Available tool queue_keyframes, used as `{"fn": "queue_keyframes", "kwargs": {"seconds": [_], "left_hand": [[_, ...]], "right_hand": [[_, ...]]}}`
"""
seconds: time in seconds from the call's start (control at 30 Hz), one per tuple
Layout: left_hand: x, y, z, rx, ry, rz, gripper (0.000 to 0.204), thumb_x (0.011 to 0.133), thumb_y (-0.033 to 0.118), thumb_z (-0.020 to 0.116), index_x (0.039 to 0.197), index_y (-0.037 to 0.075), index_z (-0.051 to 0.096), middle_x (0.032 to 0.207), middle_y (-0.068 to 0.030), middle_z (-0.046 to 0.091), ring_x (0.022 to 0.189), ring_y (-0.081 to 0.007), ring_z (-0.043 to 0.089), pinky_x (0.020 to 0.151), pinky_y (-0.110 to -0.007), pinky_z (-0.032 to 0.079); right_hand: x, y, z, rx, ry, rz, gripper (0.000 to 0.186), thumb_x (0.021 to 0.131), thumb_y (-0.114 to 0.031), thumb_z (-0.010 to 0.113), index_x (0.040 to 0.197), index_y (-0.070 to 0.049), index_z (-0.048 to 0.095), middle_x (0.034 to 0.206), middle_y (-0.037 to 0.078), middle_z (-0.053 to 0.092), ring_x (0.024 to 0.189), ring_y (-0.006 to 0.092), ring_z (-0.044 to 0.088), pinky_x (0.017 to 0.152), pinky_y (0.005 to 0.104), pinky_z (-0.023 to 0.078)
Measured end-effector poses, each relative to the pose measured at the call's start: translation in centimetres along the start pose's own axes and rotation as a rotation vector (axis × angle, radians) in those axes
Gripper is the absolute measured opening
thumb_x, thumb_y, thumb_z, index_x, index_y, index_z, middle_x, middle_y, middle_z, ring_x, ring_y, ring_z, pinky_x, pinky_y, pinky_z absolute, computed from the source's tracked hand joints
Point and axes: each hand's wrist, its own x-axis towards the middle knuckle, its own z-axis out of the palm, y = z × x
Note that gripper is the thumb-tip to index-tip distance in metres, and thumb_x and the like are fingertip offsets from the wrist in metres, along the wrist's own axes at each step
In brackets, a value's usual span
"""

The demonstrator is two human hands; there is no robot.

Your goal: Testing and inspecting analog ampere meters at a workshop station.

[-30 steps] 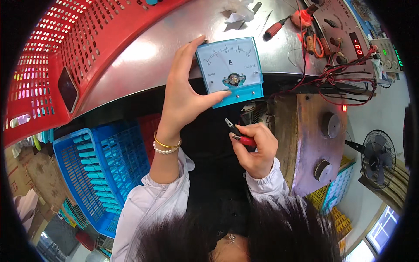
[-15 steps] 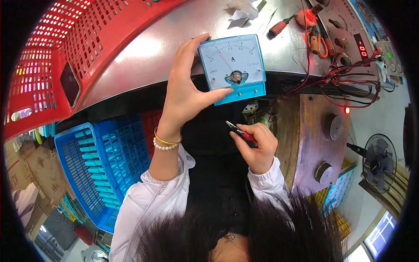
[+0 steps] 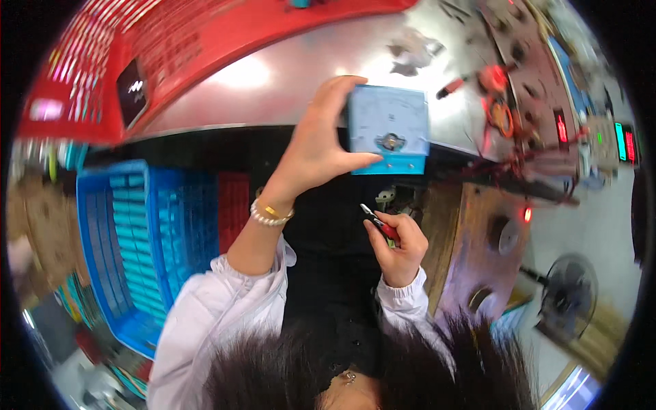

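My left hand (image 3: 316, 143) is closed around the left side of a square panel ammeter (image 3: 393, 116), fingers along its far left edge and thumb across the blue strip at its lower front. The meter has a pale dial, a blue case and a round metal part low in the middle. It is held at the bench's near edge, dial up. Below it, over my dark clothing, my right hand (image 3: 403, 251) grips small pliers (image 3: 388, 231) with red-and-black handles. Their metal tip points up and left, apart from the meter. Motion blurs the dial.
A red basket (image 3: 205, 48) stands on the metal bench (image 3: 273, 89), a dark phone-like slab (image 3: 131, 92) against it. Crumpled paper (image 3: 413, 51), a red-handled screwdriver (image 3: 451, 87), orange-handled scissors (image 3: 502, 117) and tangled wires (image 3: 506, 167) lie right. A blue crate (image 3: 147, 239) holds several blue cases.
In the picture, the meter and left hand sit farther right and lower, the dial squarer to view. The bench and crate have also shifted as the view turned. Both hands keep their grips.
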Motion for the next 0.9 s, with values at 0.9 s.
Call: {"fn": "queue_keyframes", "kwargs": {"seconds": [0.9], "left_hand": [[-70.8, 1.5, -48.4, 1.415, 1.125, -1.545, 0.075, 0.084, 0.054, 0.075, 0.126, -0.008, 0.060, 0.113, -0.0317, 0.069, 0.108, -0.0481, 0.066, 0.091, -0.051, 0.053]], "right_hand": [[-0.5, -2.4, 8.4, -0.560, -0.420, -0.021, 0.027, 0.100, -0.026, 0.070, 0.107, 0.000, 0.067, 0.100, 0.011, 0.069, 0.096, 0.0159, 0.066, 0.083, 0.0256, 0.055]]}}
